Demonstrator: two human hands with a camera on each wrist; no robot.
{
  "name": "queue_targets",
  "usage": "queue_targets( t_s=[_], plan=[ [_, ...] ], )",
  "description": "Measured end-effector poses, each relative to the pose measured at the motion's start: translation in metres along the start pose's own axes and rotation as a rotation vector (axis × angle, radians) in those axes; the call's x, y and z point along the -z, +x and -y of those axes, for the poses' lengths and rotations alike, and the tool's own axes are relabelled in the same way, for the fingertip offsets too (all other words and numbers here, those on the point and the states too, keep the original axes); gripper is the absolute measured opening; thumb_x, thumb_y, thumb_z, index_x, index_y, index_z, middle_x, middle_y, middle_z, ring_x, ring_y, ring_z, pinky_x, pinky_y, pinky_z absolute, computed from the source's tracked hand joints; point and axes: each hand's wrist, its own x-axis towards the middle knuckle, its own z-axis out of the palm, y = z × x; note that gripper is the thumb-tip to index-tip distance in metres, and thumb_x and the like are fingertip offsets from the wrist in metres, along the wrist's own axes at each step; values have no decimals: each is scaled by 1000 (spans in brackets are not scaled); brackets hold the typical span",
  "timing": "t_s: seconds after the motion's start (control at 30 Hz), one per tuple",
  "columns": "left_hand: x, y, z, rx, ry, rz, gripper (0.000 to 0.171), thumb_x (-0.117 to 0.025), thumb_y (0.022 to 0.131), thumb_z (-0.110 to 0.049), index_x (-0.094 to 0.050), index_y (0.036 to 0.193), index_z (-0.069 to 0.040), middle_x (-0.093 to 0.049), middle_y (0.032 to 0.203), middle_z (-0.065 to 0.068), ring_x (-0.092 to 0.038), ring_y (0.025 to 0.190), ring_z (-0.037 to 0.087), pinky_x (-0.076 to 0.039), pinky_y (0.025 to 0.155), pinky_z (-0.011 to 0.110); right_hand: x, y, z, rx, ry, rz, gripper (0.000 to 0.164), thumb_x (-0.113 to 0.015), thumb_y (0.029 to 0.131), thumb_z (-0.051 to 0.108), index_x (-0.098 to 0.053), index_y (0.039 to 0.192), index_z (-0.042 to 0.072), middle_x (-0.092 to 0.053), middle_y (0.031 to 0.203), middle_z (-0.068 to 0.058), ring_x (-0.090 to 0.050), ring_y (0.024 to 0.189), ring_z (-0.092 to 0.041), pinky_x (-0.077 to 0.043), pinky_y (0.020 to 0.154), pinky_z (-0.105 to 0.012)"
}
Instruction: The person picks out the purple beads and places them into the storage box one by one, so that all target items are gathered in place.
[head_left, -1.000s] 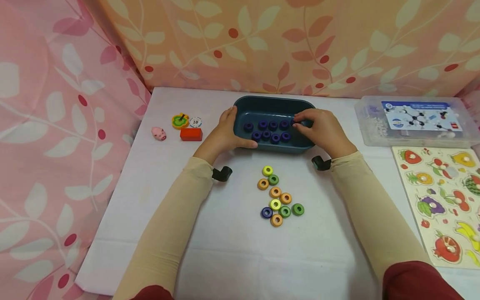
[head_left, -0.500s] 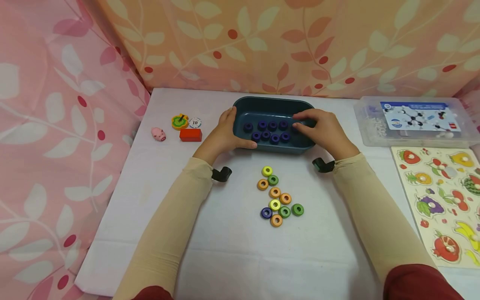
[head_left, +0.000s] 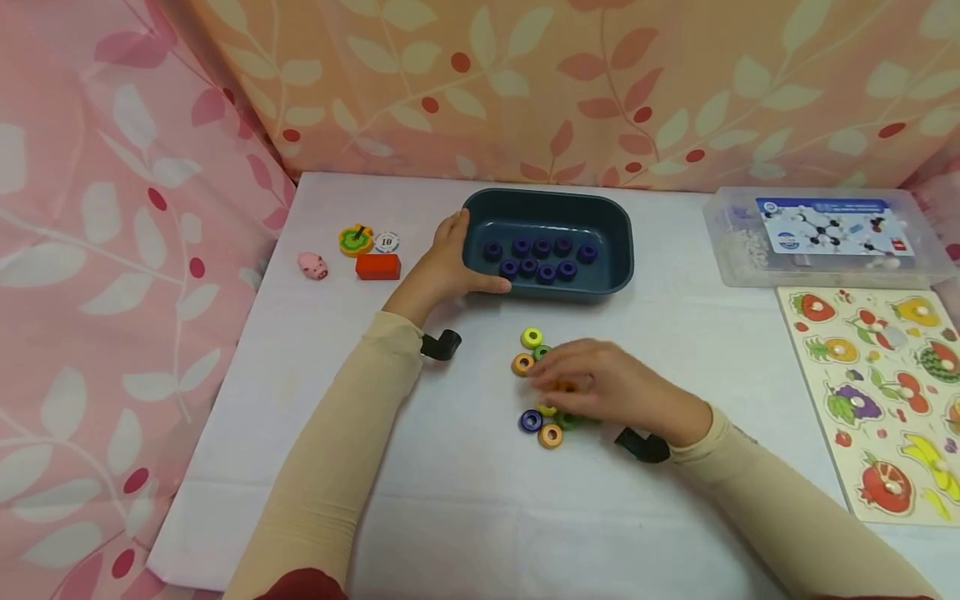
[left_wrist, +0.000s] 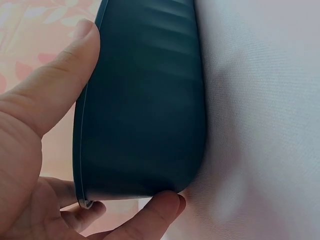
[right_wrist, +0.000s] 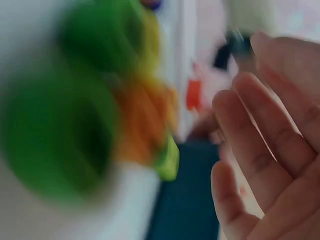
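At the back of the table is a dark teal plastic tray (head_left: 555,218) with several purple rings (head_left: 547,273) standing in its near half. My left hand (head_left: 441,268) grips its left end, the thumb along the rim and the fingers round the end wall, as the left wrist view shows. My right hand (head_left: 611,385) hovers over a loose group of rings, its fingers spread and nothing between them. Around it show a yellow ring (head_left: 527,342), orange rings (head_left: 551,445), green rings (right_wrist: 45,135) and one dark blue ring (head_left: 523,424). The hand covers part of this group.
Left of the tray lie a pink toy pig (head_left: 312,266), a red block (head_left: 378,267), a green-and-orange tree piece (head_left: 356,240) and a white token (head_left: 387,242). On the right are a clear plastic box (head_left: 738,267) and a fruit puzzle board (head_left: 813,375).
My right hand has left the tray's right end, leaving a purple ring standing there, and has come toward me over the loose rings. The left hand keeps its grip on the tray.
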Motion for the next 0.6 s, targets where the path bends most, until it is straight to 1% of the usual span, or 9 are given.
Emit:
queue_targets(
  t_s=[0.07, 0.1, 0.17, 0.23, 0.37, 0.5, 0.6],
  plan=[
    [0, 0, 0, -4, 0, -1, 137, -87, 66, -60, 7, 162, -31, 5, 170, -6, -20, 153, 28, -28, 121, 51, -15, -4, 4, 54, -18, 68, 20, -82, 85, 20, -80, 104, 17, -75, 112, 9, -65, 111, -12, -51, 99, -36],
    [0, -1, 0, -5, 1, -1, 137, -87, 66, -60, 6, 162, -31, 5, 170, -6, -20, 153, 28, -28, 121, 51, -21, -6, 5, 73, -36, 88, 19, -82, 85, 20, -80, 104, 17, -75, 111, 9, -65, 111, -12, -50, 99, -38],
    [0, -1, 0, -6, 2, -2, 137, -88, 66, -59, 6, 162, -30, 5, 170, -6, -20, 153, 28, -28, 122, 51, -30, -8, 5, 96, -69, 109, 17, -81, 85, 19, -79, 102, 17, -75, 110, 10, -64, 110, -13, -48, 100, -41],
    [0, -1, 0, -8, 1, -1, 137, -88, 66, -58, 5, 162, -30, 4, 170, -5, -20, 154, 28, -28, 122, 51, -35, -9, 5, 101, -107, 115, 14, -80, 86, 19, -79, 99, 18, -75, 109, 10, -64, 109, -13, -47, 100, -41],
    [0, -1, 0, -8, -4, 1, 136, -88, 67, -57, 5, 162, -30, 4, 170, -5, -19, 154, 28, -28, 121, 51, -39, -9, 5, 97, -147, 117, 11, -80, 86, 21, -79, 97, 19, -74, 109, 11, -63, 109, -12, -45, 102, -41],
    [0, -2, -1, -4, -8, -1, 136, -88, 67, -57, 5, 162, -31, 4, 170, -6, -20, 153, 28, -28, 121, 51, -38, -7, 7, 104, -137, 119, 11, -79, 87, 19, -79, 98, 17, -74, 108, 10, -63, 109, -10, -45, 103, -40],
    [0, -2, -1, -2, -12, 2, 136, -88, 67, -57, 6, 162, -31, 5, 170, -6, -20, 154, 28, -28, 122, 51, -33, -6, 9, 97, -112, 104, 11, -79, 87, 18, -79, 98, 17, -73, 109, 10, -63, 109, -10, -47, 101, -39]
  ],
)
